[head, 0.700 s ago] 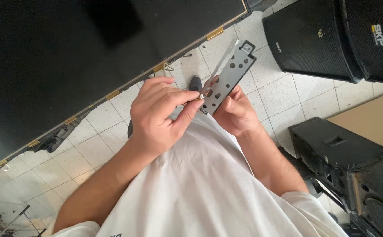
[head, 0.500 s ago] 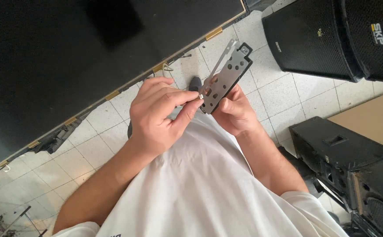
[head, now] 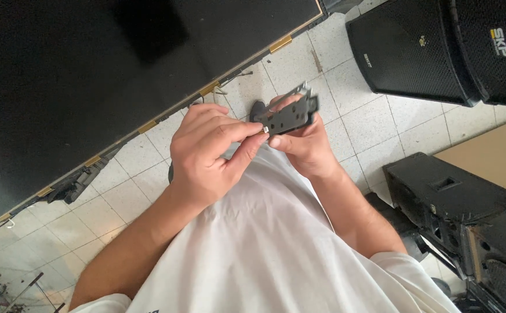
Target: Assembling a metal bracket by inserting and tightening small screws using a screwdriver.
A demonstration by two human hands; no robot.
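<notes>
Bracket, a small dark metal plate with holes punched through it, sits up in front of my chest, above the white tiled floor. My right hand grips it from underneath, fingers wrapped behind the plate and thumb pressed on its lower edge. My left hand is closed in a pinch at the bracket's left end, thumb and forefinger meeting on something tiny and pale there; I cannot tell what it is. A large flat dark screen panel lies on the floor just beyond my hands, its edge lined with small gold strips. Black speaker cabinets stand off to my right, well apart from the bracket. My white shirt fills the lower view.
</notes>
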